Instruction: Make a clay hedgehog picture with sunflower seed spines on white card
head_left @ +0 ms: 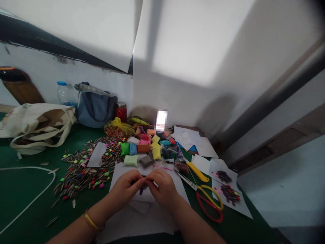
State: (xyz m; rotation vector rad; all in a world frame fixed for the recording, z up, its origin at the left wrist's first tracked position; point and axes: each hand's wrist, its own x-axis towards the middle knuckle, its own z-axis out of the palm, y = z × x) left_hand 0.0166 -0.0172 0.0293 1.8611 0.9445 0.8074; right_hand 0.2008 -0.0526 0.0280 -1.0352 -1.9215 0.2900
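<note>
My left hand (127,185) and my right hand (164,186) meet over white paper (119,227), fingertips pinched together. Between them is something small and dark, mostly hidden by the fingers; I cannot make out what it is. A bit of purple material (141,191) shows just below the fingertips. Beyond the hands lie packets of coloured modelling clay, among them a yellow packet (156,151), a brown packet (143,148) and a pale green packet (131,160). To the left spreads a heap of striped sunflower seeds (73,181) mixed with small coloured balls.
Scissors (196,187) with red and yellow handles and a yellow utility knife (198,171) lie right of the hands. Farther right is a sheet with a dark seed decoration (230,195). A white cable (38,196), cloth bag (45,142), blue bag (95,108) and red jar (121,112) stand leftward.
</note>
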